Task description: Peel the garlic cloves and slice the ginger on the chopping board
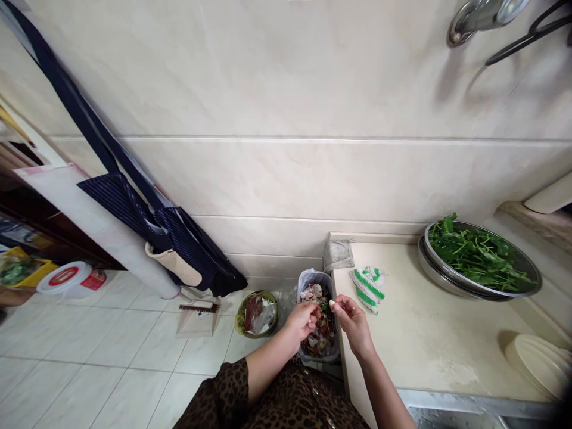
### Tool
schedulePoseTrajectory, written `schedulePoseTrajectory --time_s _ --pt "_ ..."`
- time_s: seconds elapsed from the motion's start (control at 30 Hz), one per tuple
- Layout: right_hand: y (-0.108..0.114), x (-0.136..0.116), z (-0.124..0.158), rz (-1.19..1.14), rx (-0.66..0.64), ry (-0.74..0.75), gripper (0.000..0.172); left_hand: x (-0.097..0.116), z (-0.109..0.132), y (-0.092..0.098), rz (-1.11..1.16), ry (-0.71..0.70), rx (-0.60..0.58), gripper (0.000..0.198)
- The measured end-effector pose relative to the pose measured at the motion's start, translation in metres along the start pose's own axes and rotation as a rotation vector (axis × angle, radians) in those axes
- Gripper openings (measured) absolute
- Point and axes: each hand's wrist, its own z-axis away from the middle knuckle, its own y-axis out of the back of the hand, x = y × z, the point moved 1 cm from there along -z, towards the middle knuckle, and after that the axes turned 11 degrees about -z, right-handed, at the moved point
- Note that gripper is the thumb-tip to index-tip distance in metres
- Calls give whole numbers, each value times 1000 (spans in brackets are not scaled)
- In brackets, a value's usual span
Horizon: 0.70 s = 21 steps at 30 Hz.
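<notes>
1. Brown leopard-print sleeves [286, 399] lead to two separated hands: the left hand [304, 319] curls over a scrap-filled plastic tub [316, 278], its grip unclear; the right hand [353, 326] pinches a pale scrap [332, 304].
2. A slipping pinch could drop it onto the floor tiles [134, 333].
3. Beyond, greens [478, 256] fill a steel basin [491, 235].

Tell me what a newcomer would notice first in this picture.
The wide steel bowl of leafy greens on the counter at the right catches the eye first. Then come the two hands at the counter's edge: the left hand is over a plastic tub of food scraps, and the right hand pinches a small pale piece. At the left, a navy striped cloth leans against the tiled wall.
</notes>
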Motion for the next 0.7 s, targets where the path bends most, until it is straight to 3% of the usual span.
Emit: schedulePoseTrajectory --time_s 0.17,0.3,0.43,0.57,0.7 --pt "-17 0 7 362 -157 135 19 -7 -10 0 229 84 -46 42" --pt "-27 1 8 472 -314 246 15 -7 -11 -2 121 25 -136 45" --pt "-18 4 -6 535 -189 221 22 -6 -7 4 -13 -39 -161 37" --pt "-10 12 -21 441 -182 90 11 -2 0 10 -158 -78 -181 26" --pt "-4 16 -30 331 -61 13 7 2 2 19 -660 -209 -36 25"
